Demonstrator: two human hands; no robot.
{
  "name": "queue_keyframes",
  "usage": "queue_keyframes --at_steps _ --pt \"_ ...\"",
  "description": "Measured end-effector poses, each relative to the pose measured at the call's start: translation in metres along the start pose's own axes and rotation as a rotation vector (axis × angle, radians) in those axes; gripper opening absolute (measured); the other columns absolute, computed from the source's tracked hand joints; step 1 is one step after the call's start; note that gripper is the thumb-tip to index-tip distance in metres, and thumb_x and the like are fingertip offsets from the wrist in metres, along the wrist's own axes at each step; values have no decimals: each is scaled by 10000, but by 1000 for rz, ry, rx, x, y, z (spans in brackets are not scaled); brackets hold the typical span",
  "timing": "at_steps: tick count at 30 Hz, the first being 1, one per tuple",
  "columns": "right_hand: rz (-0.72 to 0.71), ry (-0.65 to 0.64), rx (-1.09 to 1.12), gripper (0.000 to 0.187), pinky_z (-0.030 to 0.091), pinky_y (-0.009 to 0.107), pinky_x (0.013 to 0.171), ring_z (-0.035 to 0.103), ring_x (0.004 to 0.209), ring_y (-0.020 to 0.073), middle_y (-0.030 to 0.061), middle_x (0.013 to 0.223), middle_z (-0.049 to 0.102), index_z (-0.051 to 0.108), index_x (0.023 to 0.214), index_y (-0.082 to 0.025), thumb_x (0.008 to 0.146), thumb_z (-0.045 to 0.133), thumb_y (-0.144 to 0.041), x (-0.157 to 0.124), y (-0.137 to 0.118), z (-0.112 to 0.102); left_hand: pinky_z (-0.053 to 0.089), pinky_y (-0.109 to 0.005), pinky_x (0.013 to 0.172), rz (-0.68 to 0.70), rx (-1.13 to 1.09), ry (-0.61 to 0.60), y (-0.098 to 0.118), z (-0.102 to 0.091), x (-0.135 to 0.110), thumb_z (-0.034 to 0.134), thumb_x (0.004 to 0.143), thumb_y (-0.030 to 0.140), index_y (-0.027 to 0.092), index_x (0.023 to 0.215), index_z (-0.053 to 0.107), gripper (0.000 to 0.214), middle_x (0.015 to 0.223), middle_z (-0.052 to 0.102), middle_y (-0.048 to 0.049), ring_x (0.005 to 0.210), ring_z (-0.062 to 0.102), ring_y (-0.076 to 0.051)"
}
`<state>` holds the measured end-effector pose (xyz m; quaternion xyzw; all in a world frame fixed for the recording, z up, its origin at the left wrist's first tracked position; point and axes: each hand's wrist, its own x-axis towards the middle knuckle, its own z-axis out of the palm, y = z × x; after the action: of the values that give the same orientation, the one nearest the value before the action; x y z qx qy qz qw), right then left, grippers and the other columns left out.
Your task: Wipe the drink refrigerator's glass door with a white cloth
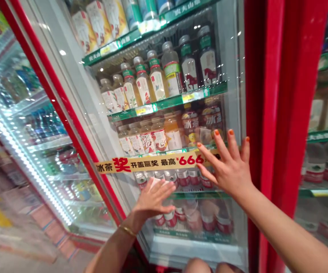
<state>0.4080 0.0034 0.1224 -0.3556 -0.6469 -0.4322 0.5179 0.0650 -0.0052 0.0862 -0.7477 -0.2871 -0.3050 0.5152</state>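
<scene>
My left hand (152,199) lies flat with its fingers stretched out against the glass door (232,64) of a red-framed drinks fridge, low down near the lower shelves. My right hand (228,165) is spread open a little higher, palm toward the glass, beside the right end of a tan sticker strip (141,163) with red and black print. A thin gold bracelet (127,229) circles my left wrist. Neither hand holds anything. Behind the glass stand rows of bottled drinks (158,81) on green-edged shelves.
A thick red frame post (283,113) stands right of the door, with more bottle shelves (325,136) beyond it. To the left another fridge door (39,125) with a lit LED strip angles away. My knees (206,266) show at the bottom edge.
</scene>
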Motion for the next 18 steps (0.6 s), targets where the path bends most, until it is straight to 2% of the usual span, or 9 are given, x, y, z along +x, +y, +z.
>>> queue_keyframes --at_steps 2,3,5,7,10,12,13,15,18 --pt "-14 -46 6 874 93 750 1367 182 1724 408 52 1854 193 268 1757 -432 1010 691 -595 -29 -12 1 63 -390 1449 -93 38 33 -4 1 -22 305 1039 742 435 1777 82 830 1838 146 120 1733 30 -168" --pt "-23 -65 4 873 70 739 1375 217 1718 396 47 1837 255 268 1756 -428 1008 688 -595 -43 -17 2 32 -411 1451 -203 67 63 -16 -1 -26 295 1050 692 364 1789 38 848 1851 64 78 1733 -6 -203" --pt "-30 -79 -16 870 44 711 1391 307 1692 379 35 1777 406 296 1749 -415 996 696 -588 -66 -23 5 -30 -511 1449 -434 134 132 -37 -3 -27 344 1040 619 242 1776 -102 940 1855 -82 -3 1703 -156 -289" --pt "-13 -70 -35 871 44 702 1395 362 1667 387 28 1727 494 349 1733 -416 968 726 -596 -79 -25 6 -58 -637 1432 -575 187 153 -33 3 -26 434 1007 597 190 1756 -163 1041 1855 -106 -63 1661 -256 -349" --pt "8 -70 -20 844 54 689 1400 376 1660 393 19 1731 490 399 1714 -423 962 746 -587 -83 -24 7 -5 -668 1438 -484 171 24 25 23 -36 508 960 656 212 1794 19 1064 1858 101 -101 1714 -112 -369" --pt "11 -70 -5 827 50 675 1405 369 1663 393 20 1747 463 423 1705 -415 965 757 -574 -81 -23 6 -4 -603 1452 -237 104 -72 60 31 -51 482 934 751 398 1779 187 962 1822 279 18 1736 -46 -278" --pt "12 -69 0 823 49 671 1407 364 1664 395 22 1754 451 428 1704 -411 967 761 -565 -80 -23 5 -15 -564 1455 -159 85 -99 66 30 -60 475 923 780 473 1749 257 907 1795 338 68 1736 -44 -235" --pt "16 -66 5 815 60 670 1407 361 1664 400 21 1759 438 431 1703 -407 972 765 -540 -80 -23 4 -57 -538 1452 -163 98 -121 52 22 -76 514 934 743 487 1708 371 827 1780 376 69 1734 -74 -223" --pt "9 -55 7 784 80 679 1405 372 1655 411 14 1760 437 442 1700 -398 988 744 -523 -81 -24 3 -41 -645 1438 -357 167 -158 6 12 -83 592 977 534 318 1703 448 771 1810 330 -76 1732 -55 -332"
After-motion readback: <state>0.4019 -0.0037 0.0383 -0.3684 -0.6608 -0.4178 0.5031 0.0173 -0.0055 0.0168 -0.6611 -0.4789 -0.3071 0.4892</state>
